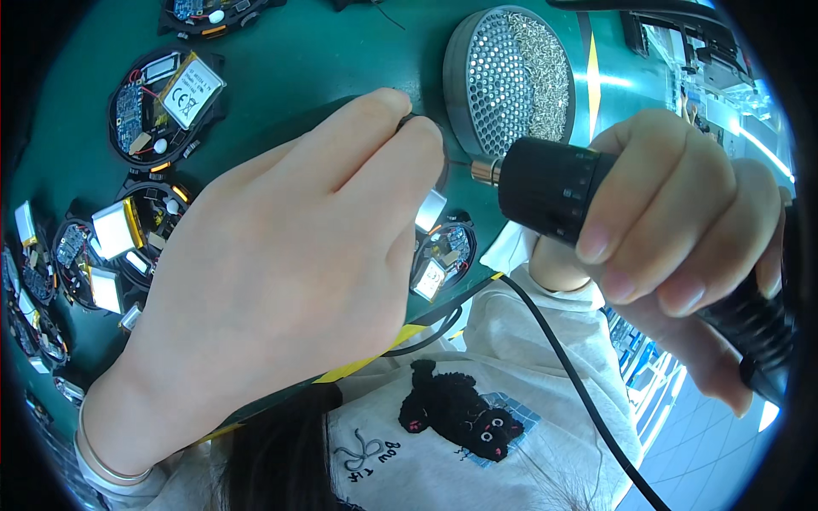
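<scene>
My left hand (281, 230) is closed, its back toward me and its fingers curled round a dark piece that looks like a black device housing. Most of that piece is hidden under the hand; a silvery battery (430, 211) shows beside the fingers. My right hand (682, 221) grips a black electric screwdriver (545, 189), held sideways. Its metal tip points left toward the left hand's fingertips. Behind the tip stands a round grey screw tray (460, 85), with a holed plate and many small silver screws heaped on its right side.
Round black housings (162, 106) with blue circuit boards and silver batteries lie along the left of the green table (290, 51). Another open housing (447, 255) lies near the front edge, under the screwdriver's side. A black cable (571, 375) hangs across my front.
</scene>
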`<state>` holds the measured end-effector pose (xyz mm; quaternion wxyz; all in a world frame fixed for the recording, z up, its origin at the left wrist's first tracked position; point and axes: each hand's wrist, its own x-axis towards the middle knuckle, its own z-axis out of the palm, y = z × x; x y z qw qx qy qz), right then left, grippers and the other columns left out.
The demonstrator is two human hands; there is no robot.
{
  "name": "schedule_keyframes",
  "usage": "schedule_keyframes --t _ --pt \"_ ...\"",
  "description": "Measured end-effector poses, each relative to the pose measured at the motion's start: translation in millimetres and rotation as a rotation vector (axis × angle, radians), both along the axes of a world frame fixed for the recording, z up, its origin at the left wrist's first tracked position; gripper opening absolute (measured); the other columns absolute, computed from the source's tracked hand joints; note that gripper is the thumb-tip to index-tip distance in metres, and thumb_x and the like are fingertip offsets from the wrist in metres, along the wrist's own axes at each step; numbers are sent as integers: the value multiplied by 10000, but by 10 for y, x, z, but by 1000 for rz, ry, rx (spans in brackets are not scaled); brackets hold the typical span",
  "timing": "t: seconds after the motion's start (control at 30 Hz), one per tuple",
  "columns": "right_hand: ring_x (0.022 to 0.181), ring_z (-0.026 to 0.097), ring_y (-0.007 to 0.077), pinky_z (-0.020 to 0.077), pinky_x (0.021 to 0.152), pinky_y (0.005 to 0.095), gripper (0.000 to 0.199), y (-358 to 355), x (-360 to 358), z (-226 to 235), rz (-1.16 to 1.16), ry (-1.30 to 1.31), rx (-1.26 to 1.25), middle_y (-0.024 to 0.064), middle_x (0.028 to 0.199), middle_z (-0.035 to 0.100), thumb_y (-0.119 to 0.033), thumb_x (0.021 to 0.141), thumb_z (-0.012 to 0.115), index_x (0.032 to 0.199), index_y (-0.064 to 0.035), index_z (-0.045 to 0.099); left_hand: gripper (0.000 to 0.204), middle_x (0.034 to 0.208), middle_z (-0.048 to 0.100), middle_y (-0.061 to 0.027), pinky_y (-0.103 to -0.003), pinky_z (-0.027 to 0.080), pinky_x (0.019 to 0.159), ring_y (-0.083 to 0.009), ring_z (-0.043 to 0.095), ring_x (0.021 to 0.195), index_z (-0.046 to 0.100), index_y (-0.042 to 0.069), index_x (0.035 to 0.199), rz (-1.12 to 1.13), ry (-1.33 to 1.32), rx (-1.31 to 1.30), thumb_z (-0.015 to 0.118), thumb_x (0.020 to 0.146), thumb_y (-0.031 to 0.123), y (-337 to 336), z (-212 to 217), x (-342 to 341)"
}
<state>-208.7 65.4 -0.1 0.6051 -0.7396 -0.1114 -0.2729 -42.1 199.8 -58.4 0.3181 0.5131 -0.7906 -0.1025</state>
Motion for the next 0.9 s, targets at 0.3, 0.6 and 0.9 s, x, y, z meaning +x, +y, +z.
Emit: schedule_keyframes --t 0.3,0.6,0.9 --pt "536 596 162 521 463 259 582 28 82 -60 46 -87 7 66 766 579 -468 803 723 1054 -1 482 402 1089 598 -125 -343 552 821 -300 584 1095 637 -90 1002 -3 76 17 678 604 -52 38 -40 4" --pt "737 615 178 476 673 317 855 -399 -304 165 -9 38 142 41 877 608 -748 622 700 1079 -36 577 316 1124 600 -115 -358 536 826 -303 569 1090 636 -63 978 -28 57 65 626 663 -38 17 -22 30" --pt "814 611 181 443 734 332 864 -677 -324 135 78 154 -63 46 914 617 -793 609 672 1094 -81 605 219 1216 539 -248 -433 507 819 -393 569 1042 571 -65 954 -18 115 89 642 762 11 69 6 -26"
